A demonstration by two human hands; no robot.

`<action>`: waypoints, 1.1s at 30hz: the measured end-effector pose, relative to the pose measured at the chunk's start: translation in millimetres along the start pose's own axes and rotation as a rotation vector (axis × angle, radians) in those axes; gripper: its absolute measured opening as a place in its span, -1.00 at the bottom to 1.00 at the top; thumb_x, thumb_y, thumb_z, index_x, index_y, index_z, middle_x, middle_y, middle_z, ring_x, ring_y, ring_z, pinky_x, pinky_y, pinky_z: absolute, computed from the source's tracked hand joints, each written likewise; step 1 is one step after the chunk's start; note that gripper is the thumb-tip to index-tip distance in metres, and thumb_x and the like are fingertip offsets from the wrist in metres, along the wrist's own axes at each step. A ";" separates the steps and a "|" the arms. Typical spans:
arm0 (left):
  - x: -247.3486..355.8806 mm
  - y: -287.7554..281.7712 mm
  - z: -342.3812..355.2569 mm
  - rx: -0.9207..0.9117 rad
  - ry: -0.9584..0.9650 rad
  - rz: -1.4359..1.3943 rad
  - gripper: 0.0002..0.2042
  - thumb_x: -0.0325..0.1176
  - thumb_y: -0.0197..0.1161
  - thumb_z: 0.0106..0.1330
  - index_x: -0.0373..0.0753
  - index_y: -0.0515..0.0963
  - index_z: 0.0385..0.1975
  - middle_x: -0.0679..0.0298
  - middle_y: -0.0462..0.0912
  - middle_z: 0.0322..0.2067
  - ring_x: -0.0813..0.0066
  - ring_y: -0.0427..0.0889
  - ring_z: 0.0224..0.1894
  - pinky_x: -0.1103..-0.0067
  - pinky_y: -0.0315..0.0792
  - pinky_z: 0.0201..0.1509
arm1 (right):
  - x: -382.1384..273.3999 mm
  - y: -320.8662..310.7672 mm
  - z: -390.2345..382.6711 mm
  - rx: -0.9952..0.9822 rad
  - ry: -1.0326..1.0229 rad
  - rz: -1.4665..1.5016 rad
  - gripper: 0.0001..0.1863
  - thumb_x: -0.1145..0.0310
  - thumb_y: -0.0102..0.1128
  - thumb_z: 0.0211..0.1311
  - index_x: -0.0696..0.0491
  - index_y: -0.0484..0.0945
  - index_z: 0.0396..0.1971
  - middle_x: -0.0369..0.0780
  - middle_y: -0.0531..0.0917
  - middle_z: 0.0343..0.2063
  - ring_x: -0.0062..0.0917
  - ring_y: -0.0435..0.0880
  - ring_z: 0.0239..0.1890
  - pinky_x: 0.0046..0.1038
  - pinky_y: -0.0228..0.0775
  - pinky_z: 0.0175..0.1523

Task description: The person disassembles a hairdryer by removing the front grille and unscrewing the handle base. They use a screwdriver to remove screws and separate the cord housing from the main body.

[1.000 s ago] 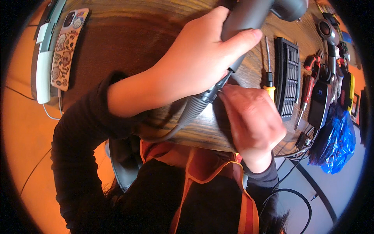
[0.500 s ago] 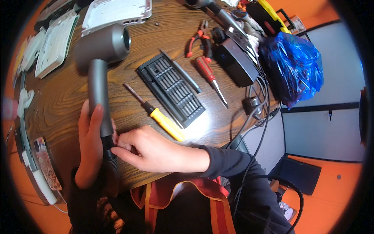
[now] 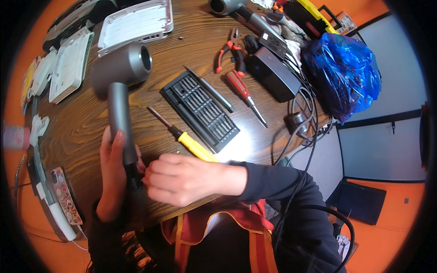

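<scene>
Round wooden bench (image 3: 82, 132), dark grain, glossy near the person's edge. Lying flat on it toward the left edge: one grey hair dryer (image 3: 119, 86), matte metal-look, short cylindrical head with an open round mouth, long slim handle. Long axis running from the near edge toward the far edge, head at the far end, mouth facing right. Left hand (image 3: 110, 175) wrapped around the lower handle from the left, fingers closed on it. Right hand (image 3: 182, 179) curled in a loose fist, fingertips pinched at the handle's base where the dark ribbed cord sleeve (image 3: 136, 193) starts; whether anything small sits in the pinch cannot be told.

Just right of the handle: one yellow-handled screwdriver (image 3: 182, 136), steel shaft aimed at the far-left. Beyond it, one flat black bit case (image 3: 200, 111), rectangular, rows of bits showing. Further right: one red-handled screwdriver (image 3: 243, 93), one pair of red-gripped pliers (image 3: 227, 48), one black box-shaped adapter (image 3: 273, 73) with tangled cables. At the right edge, one crinkled blue plastic bag (image 3: 343, 73). At the far-left edge, two white ribbed plastic panels (image 3: 136, 22).
</scene>
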State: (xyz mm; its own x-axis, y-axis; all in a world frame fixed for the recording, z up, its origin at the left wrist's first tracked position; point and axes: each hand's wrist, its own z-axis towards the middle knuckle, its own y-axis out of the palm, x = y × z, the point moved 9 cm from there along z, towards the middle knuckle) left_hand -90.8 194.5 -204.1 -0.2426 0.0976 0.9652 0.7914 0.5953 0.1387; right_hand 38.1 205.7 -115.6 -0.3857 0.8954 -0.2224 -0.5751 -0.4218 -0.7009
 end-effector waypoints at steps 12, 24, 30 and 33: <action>-3.4 3.6 -0.3 -0.027 -0.090 -0.097 -0.73 -0.21 0.04 0.33 -0.26 0.26 -0.16 0.20 0.42 -0.65 0.49 0.42 -0.78 0.63 0.31 -0.73 | -72.2 -59.4 72.6 0.215 -0.381 -0.014 -0.81 0.61 0.20 -0.25 0.15 0.57 -0.50 -0.19 0.60 -0.41 -0.47 0.54 -0.45 -0.55 0.28 -0.49; -3.4 -3.3 2.6 0.031 0.043 0.081 -0.67 -0.17 0.14 0.25 -0.34 0.33 -0.24 0.13 0.46 -0.60 0.38 0.52 -0.58 0.50 0.36 -0.53 | -90.3 -15.8 114.7 -0.004 -0.515 0.055 -0.78 0.64 0.25 -0.25 0.12 0.57 -0.48 -0.21 0.57 -0.42 -0.41 0.54 -0.43 -0.54 0.35 -0.42; 7.5 -3.7 2.0 0.133 0.234 0.224 -0.56 -0.16 0.14 0.23 -0.50 0.29 -0.22 -0.30 0.51 -0.44 -0.17 0.55 -0.32 0.21 0.41 -0.26 | 4.2 10.2 177.4 -0.008 -0.147 0.052 -0.85 0.61 0.23 -0.05 0.15 0.58 -0.40 -0.22 0.58 -0.39 -0.50 0.53 -0.39 -0.55 0.38 -0.33; 5.7 -2.1 -0.1 0.128 0.247 0.193 -0.54 -0.14 0.12 0.24 -0.53 0.28 -0.20 -0.26 0.52 -0.54 -0.16 0.56 -0.42 0.23 0.43 -0.38 | 85.9 52.4 203.2 -0.027 0.307 0.282 -0.89 0.48 0.23 0.06 0.19 0.61 -0.42 -0.20 0.63 -0.45 -0.59 0.58 -0.40 -0.58 0.38 -0.28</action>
State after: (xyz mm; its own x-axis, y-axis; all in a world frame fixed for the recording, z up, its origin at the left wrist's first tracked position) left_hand -93.7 193.7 -198.9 0.0602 0.0312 0.9977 0.7289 0.6815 -0.0653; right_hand -171.8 231.6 -33.7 -0.2899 0.7476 -0.5975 -0.4568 -0.6567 -0.6001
